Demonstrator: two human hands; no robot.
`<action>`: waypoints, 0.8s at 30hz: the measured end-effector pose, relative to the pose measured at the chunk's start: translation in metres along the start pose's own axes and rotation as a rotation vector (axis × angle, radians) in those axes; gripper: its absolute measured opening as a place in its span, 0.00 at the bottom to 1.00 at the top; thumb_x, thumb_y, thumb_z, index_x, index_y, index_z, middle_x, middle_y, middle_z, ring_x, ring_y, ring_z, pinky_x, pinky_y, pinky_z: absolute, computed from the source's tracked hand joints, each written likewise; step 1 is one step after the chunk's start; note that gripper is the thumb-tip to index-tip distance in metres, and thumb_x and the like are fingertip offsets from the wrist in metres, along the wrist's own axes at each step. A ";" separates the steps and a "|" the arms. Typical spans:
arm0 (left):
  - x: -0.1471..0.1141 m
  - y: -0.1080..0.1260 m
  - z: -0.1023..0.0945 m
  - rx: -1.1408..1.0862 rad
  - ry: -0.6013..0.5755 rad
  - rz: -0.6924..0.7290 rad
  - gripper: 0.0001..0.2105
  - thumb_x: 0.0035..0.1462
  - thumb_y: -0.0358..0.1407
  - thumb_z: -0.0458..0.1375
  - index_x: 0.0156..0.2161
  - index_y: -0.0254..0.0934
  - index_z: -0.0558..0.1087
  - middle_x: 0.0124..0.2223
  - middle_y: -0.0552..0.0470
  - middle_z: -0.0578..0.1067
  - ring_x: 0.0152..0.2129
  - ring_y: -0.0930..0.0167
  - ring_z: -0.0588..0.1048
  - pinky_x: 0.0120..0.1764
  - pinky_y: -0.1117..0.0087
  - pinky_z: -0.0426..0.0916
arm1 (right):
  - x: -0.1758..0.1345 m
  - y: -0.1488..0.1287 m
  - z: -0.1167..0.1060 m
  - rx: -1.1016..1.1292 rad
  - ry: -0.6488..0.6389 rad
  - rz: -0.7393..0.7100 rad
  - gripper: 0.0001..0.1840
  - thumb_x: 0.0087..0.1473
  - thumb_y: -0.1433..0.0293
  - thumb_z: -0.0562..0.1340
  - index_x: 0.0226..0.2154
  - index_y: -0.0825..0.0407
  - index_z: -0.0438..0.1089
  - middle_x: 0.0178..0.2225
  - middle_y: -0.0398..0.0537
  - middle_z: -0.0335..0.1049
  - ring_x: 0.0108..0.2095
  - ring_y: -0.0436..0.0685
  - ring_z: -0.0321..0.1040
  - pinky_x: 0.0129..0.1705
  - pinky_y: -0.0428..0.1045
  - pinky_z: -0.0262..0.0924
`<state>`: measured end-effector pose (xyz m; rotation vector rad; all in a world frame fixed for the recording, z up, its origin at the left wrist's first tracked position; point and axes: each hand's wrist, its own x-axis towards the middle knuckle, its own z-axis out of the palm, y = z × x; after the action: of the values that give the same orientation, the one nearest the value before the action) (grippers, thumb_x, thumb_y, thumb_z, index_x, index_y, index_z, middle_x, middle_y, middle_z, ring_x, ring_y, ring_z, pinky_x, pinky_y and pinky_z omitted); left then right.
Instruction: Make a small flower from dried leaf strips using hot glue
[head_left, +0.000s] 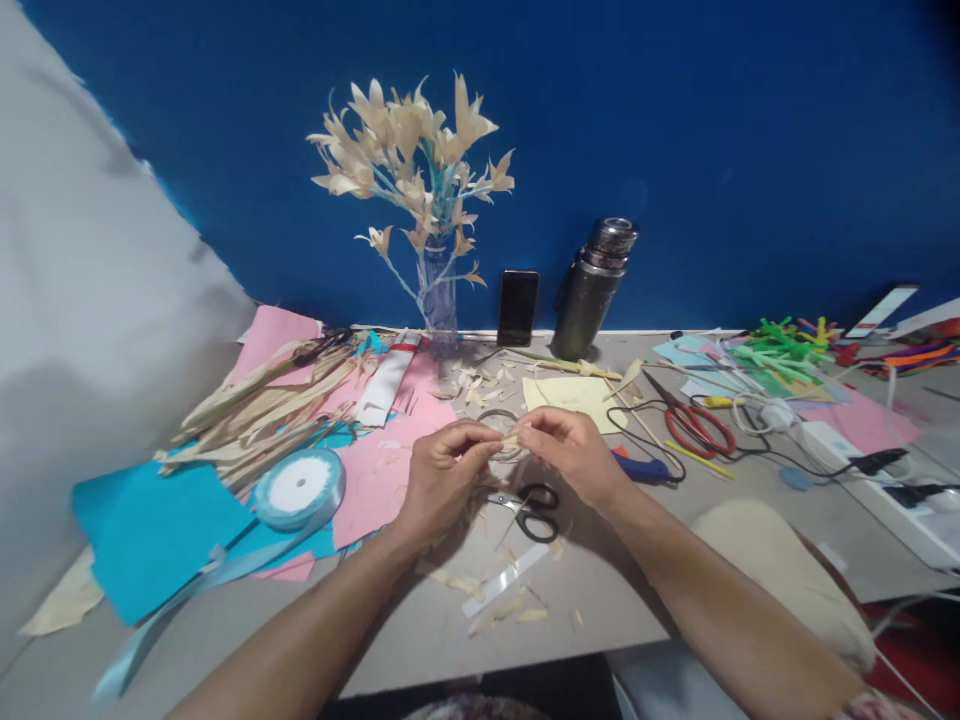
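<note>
Fingers point(491, 432) of both hands pinch a husk strip point(512, 438).

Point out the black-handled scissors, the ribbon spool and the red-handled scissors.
black-handled scissors point(534, 512), head view, on the handle loops.
ribbon spool point(298, 487), head view, on its white core face.
red-handled scissors point(699, 428), head view, on the red handle loops.
</note>
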<state>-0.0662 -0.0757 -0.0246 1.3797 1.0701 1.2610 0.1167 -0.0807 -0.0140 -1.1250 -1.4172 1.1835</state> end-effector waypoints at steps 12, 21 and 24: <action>0.007 -0.003 -0.004 -0.256 0.035 -0.221 0.08 0.48 0.36 0.67 0.29 0.35 0.74 0.19 0.57 0.70 0.15 0.76 0.66 0.21 0.76 0.60 | 0.002 0.004 0.005 0.126 0.035 0.123 0.20 0.52 0.52 0.67 0.29 0.54 0.75 0.26 0.45 0.72 0.21 0.48 0.56 0.23 0.45 0.50; 0.007 -0.007 0.001 -0.347 0.045 -0.296 0.11 0.44 0.36 0.69 0.29 0.33 0.73 0.18 0.57 0.70 0.15 0.77 0.66 0.22 0.77 0.59 | 0.001 0.011 0.015 0.072 -0.052 0.101 0.15 0.47 0.60 0.70 0.31 0.54 0.72 0.28 0.43 0.71 0.28 0.51 0.66 0.31 0.47 0.60; 0.006 -0.011 0.003 -0.401 -0.027 -0.340 0.12 0.43 0.37 0.70 0.27 0.33 0.72 0.17 0.57 0.69 0.14 0.79 0.64 0.21 0.77 0.57 | 0.003 0.013 0.014 0.045 -0.023 0.066 0.16 0.47 0.59 0.70 0.29 0.54 0.70 0.26 0.40 0.68 0.26 0.50 0.64 0.30 0.46 0.57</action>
<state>-0.0628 -0.0681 -0.0345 0.8681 0.9236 1.1241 0.1034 -0.0778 -0.0282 -1.1379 -1.3734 1.2728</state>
